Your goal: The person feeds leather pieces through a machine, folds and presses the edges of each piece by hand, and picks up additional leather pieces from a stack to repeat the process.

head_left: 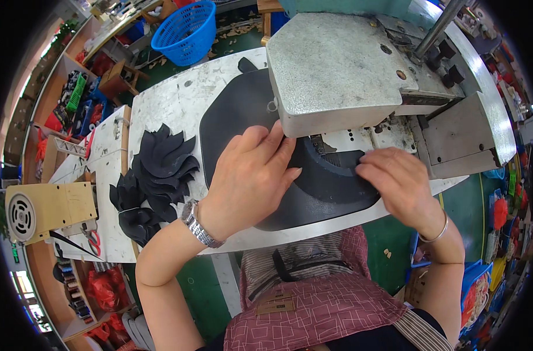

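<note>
A black curved cut piece (322, 175), like a shoe-upper part, lies on the black table pad (237, 105) under the grey head of an industrial machine (330, 64). My right hand (398, 181) pinches the piece's right end between thumb and fingers, right of the machine's working point. My left hand (249, 172) bends over its left part, fingertips close against the machine head and thumb reaching along the piece. The exact grip of the left fingertips is partly hidden. A small dark mechanism (319, 145) shows inside the piece's curve.
Black leaf-shaped cut pieces (164, 169) are heaped on the white table (167, 105) to the left. Red-handled scissors (95, 240) lie further left, near a beige box with a round grille (56, 210). A blue basket (184, 35) stands on the floor beyond.
</note>
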`<state>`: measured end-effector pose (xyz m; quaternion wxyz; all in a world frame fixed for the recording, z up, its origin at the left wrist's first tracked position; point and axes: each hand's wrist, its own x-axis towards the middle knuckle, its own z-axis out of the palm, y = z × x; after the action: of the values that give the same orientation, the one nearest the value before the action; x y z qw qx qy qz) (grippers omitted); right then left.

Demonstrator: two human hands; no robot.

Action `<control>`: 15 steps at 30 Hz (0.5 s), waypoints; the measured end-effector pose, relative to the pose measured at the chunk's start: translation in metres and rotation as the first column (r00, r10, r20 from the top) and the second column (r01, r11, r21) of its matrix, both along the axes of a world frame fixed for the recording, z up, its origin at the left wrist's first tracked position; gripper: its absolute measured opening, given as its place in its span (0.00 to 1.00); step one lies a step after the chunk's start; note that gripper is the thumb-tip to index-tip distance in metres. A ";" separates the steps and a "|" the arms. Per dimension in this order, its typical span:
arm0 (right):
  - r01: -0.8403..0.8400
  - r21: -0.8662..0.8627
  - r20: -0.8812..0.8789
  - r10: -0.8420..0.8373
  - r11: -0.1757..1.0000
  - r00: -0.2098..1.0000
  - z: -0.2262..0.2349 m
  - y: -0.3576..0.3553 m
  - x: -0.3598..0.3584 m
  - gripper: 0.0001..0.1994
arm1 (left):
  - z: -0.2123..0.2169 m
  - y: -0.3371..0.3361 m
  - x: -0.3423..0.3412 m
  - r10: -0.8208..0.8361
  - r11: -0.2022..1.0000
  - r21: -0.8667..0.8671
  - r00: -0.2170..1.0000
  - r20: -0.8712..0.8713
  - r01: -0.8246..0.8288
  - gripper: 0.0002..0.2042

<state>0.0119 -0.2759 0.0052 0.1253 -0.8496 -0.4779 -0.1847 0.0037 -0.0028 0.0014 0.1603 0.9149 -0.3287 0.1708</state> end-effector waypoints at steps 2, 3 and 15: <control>0.006 0.032 0.026 -0.007 0.999 1.000 0.004 0.000 0.007 0.16 | -0.001 0.000 0.001 0.016 1.000 -0.024 1.000 -0.004 -0.016 0.22; -0.003 0.013 0.124 0.001 1.000 0.992 0.007 0.000 0.010 0.15 | -0.001 -0.001 0.002 0.017 1.000 -0.024 1.000 -0.004 -0.017 0.22; -0.004 -0.007 0.382 0.007 1.000 0.924 0.002 0.007 0.016 0.12 | 0.001 0.007 0.020 0.032 0.999 -0.035 0.998 -0.046 -0.033 0.20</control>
<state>0.0277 -0.2694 0.0068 0.0276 -0.7964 -0.4961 -0.3447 0.0234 0.0038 0.0025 0.1815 0.9207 -0.3069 0.1584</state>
